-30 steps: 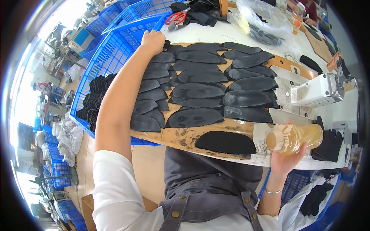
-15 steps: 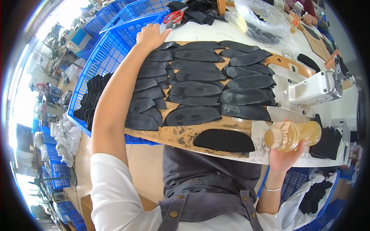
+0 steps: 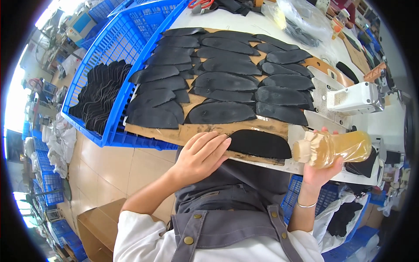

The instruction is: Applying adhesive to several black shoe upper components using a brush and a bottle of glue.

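My right hand (image 3: 322, 172) is wrapped round a clear bottle of amber liquid (image 3: 345, 146), tipped on its side with its tan, wrapped neck pointing left. Just left of that neck, a flat black oval piece (image 3: 259, 145) lies at the near edge of a tan board (image 3: 192, 133). My left hand (image 3: 203, 153) rests with fingers stretched out at the left end of this piece, its fingertips at the piece's edge. Beyond both hands, several overlapping black curved pieces (image 3: 224, 87) cover the board in three columns.
A blue crate (image 3: 102, 139) with stacked wavy black pieces (image 3: 102, 94) stands left of the board. A white sewing-machine arm (image 3: 355, 98) juts in at right. Red-handled scissors (image 3: 200, 3) and a clear plastic bag (image 3: 301, 19) lie at the back. A cardboard box (image 3: 102, 231) stands below.
My left hand has come back from the far left edge, near the scissors, to the near black piece. The bottle remains in my right hand, and the view has shifted slightly.
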Motion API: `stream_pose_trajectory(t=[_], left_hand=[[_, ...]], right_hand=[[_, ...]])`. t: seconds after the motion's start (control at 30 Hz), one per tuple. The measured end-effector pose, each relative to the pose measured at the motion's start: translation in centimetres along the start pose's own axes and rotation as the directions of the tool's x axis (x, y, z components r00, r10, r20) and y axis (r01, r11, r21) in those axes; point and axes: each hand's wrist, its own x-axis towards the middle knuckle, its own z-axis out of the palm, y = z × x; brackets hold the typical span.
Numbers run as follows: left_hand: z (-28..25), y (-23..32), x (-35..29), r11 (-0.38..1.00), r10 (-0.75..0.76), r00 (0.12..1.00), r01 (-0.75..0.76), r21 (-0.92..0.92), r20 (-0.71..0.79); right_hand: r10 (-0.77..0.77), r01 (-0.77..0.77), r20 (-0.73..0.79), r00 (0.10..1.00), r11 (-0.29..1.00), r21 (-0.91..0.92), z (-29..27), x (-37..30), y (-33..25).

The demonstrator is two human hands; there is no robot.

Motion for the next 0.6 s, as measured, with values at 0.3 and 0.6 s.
stream_pose_trajectory(t=[0.3,0.6], left_hand=[[2.3,-1.2,-2.0,0.995,0.045,0.940,-0.073,-0.070,-0.338],[2.8,-1.4,-2.3,0.992,0.036,0.916,-0.079,-0.094,-0.399]], right_hand=[[0.120,0.298,0.452,0.884,0.601,-0.742,10.3,-0.6,3.3],[0.359,0.547,0.673,0.647,0.396,-0.737,13.9,-0.8,5.8]])
